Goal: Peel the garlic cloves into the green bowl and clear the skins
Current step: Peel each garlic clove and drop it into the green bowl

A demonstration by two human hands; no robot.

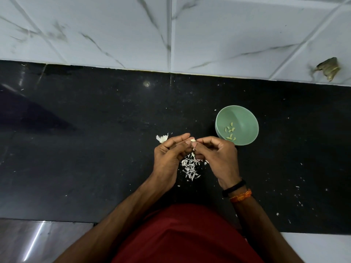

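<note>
Presently, both hands meet above the black desk [95,130], each with fingers curled inward. The left hand [168,158] pinches a single garlic clove [193,140] between thumb and forefinger at its fingertips; the right hand [218,154] closes its thumb and fingertips on the same clove from the opposite side, so the clove sits exactly where the two grips touch. Directly beneath the hands lies a heap of white skins [190,168] on the desk, partly hidden by the right hand's fingers. A larger piece of garlic with skin [162,138] lies on the desk just beyond the left hand's knuckles. The green bowl [245,114] stands on the desk just beside the right hand, to its far right, and contains several peeled cloves [230,132] gathered at its bottom. Small white flecks are scattered over the desk, mostly to the right. The right wrist carries a black band [234,187] and an orange thread [240,196].
</note>
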